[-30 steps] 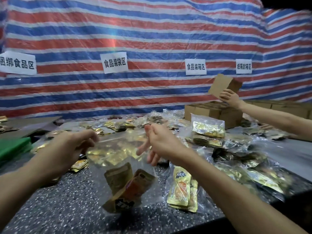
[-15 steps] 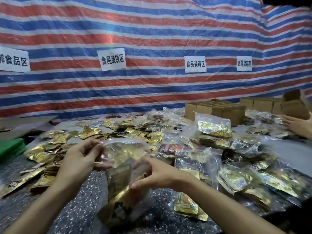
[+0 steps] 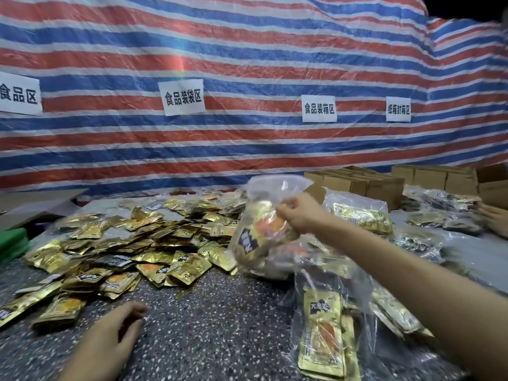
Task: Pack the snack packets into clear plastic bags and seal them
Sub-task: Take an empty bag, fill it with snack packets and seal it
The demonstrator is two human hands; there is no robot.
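Note:
My right hand (image 3: 298, 214) grips a clear plastic bag (image 3: 262, 229) filled with gold snack packets and holds it in the air above the table, over the pile of packed bags at the right. My left hand (image 3: 115, 335) hovers low over the speckled table (image 3: 209, 320) near the front edge, fingers relaxed and holding nothing. A heap of loose gold snack packets (image 3: 132, 243) covers the table's left and middle. Another clear bag with gold packets (image 3: 327, 328) lies at the front right, under my right forearm.
Several packed clear bags (image 3: 360, 215) are piled at the right. Brown cardboard boxes (image 3: 365, 185) stand at the back right. Another person's hand (image 3: 494, 218) shows at the right edge. A green object (image 3: 12, 243) sits at the left edge. A striped tarp (image 3: 247, 78) hangs behind.
Both hands were working at the bag's mouth in front of me. Now my left hand has let go and dropped low, and my right hand has carried the filled bag up and to the right.

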